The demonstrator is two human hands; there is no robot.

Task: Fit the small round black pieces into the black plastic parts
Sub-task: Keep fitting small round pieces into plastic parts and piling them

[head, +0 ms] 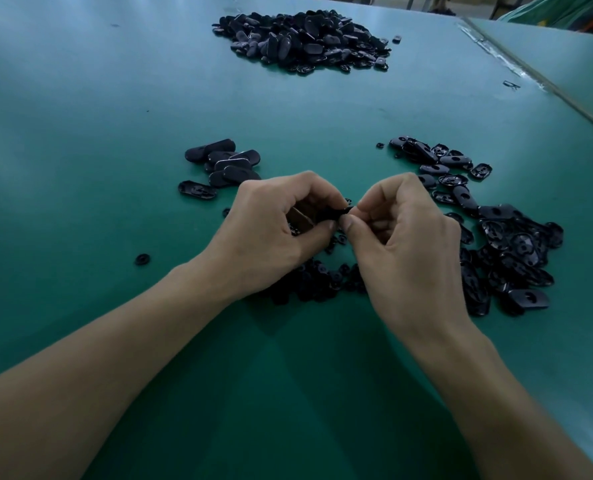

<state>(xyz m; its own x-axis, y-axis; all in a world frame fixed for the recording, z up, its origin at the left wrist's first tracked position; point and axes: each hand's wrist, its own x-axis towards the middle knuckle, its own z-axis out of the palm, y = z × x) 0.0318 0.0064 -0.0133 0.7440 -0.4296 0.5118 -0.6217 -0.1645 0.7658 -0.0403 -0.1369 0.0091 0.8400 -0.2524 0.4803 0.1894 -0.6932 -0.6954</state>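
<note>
pinching one black part (336, 213) between curled left hand (271, 223) and right hand (406, 237) over green table (80, 133) with black piles (305, 39)

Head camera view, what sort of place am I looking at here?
Likely a factory assembly bench. A wide green work table holds heaps of identical black plastic parts, a far pile and a near pile, while left hand and right hand hold one black plastic part.

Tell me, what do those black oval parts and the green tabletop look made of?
Black oval parts: probably moulded plastic, semi-gloss; light glints along their rounded edges. Green tabletop: smooth mat or laminate, unclear which; soft broad sheen.
</note>
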